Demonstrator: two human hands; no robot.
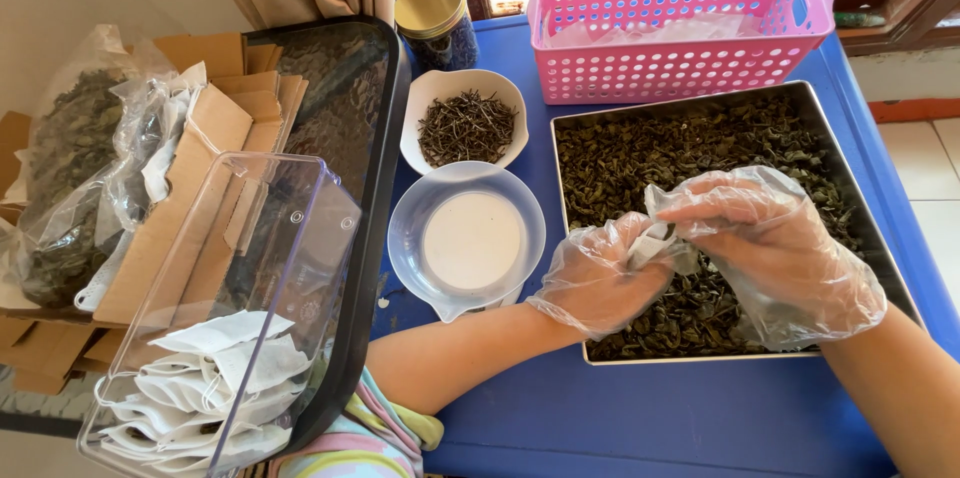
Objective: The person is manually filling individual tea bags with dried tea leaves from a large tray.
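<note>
On my feed, both hands wear loose, crinkled clear plastic gloves over a square metal tray point(868, 200) of dark, curled dried leaves point(640, 153). My left hand point(598, 276) and right hand point(775, 243) meet over the leaves, and the fingers point(690, 210) of both are pinched on a small white filter bag point(655, 240), mostly hidden between them.

Behind the tray stands a pink perforated plastic basket point(680, 63). To its left is a dark jar with a round gold lid point(430, 6). A white bowl point(420, 103) of thin dark twigs sits in front of the jar, and nearer me a clear plastic bowl point(410, 228) rests on a small scale. All of this is on the blue tabletop point(640, 408).

At far left a black tray point(385, 168) carries flat brown cardboard pieces point(215, 123), clear bags of dried leaves point(70, 168), and a clear rectangular box point(290, 228) holding soft white filter bags point(215, 368).
</note>
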